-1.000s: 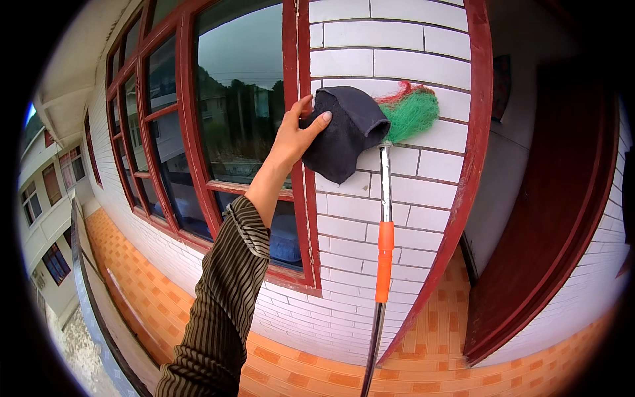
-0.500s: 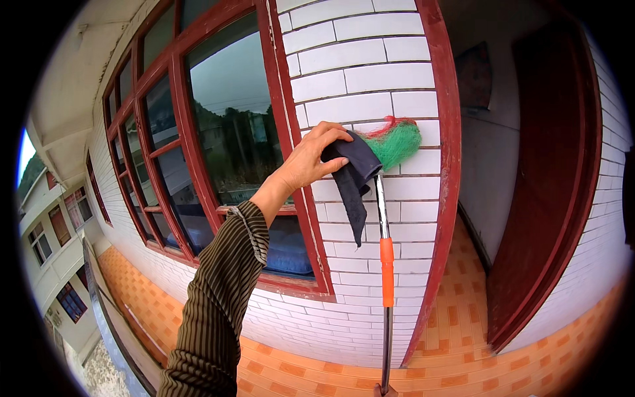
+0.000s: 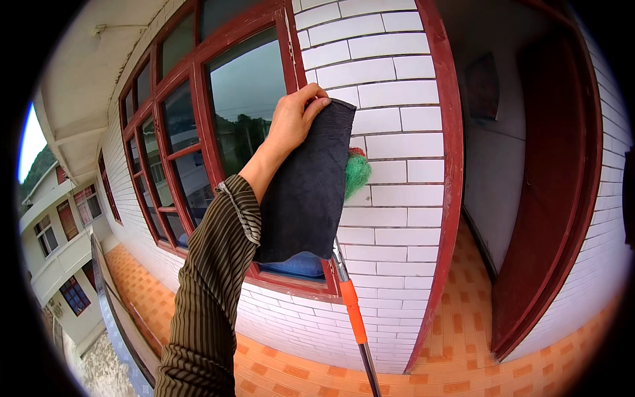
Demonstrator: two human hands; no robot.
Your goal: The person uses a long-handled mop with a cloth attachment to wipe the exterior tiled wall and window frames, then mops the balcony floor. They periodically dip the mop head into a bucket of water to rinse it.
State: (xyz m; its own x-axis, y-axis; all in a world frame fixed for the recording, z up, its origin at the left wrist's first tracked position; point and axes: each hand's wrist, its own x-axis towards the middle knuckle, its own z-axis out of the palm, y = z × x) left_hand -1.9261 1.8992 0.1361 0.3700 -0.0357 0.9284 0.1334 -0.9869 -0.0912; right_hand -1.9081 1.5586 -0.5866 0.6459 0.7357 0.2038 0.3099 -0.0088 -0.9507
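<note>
My left hand (image 3: 296, 118), in a striped sleeve, pinches the top edge of a dark cloth (image 3: 304, 192) between thumb and fingers. The cloth hangs open as a long rectangle in front of the window and wall. Behind its right edge, a clump of green and red mesh (image 3: 358, 173) peeks out. From below the cloth a metal pole with an orange grip (image 3: 353, 311) slants down to the lower edge. The cloth hides the pole's upper end, so I cannot tell how the mesh is fixed. My right hand is not in the picture.
A red-framed window (image 3: 248, 86) is on the left, beside a white brick-patterned wall (image 3: 403, 145). To the right stands a doorway with a dark red door (image 3: 549, 198). Orange tiles (image 3: 450, 331) cover the floor. A low parapet (image 3: 112, 291) runs along the far left.
My left hand has risen and moved slightly left, drawing the bunched cloth out to full length. The pole and mesh have shifted left and tilted. My right hand has left the lower edge.
</note>
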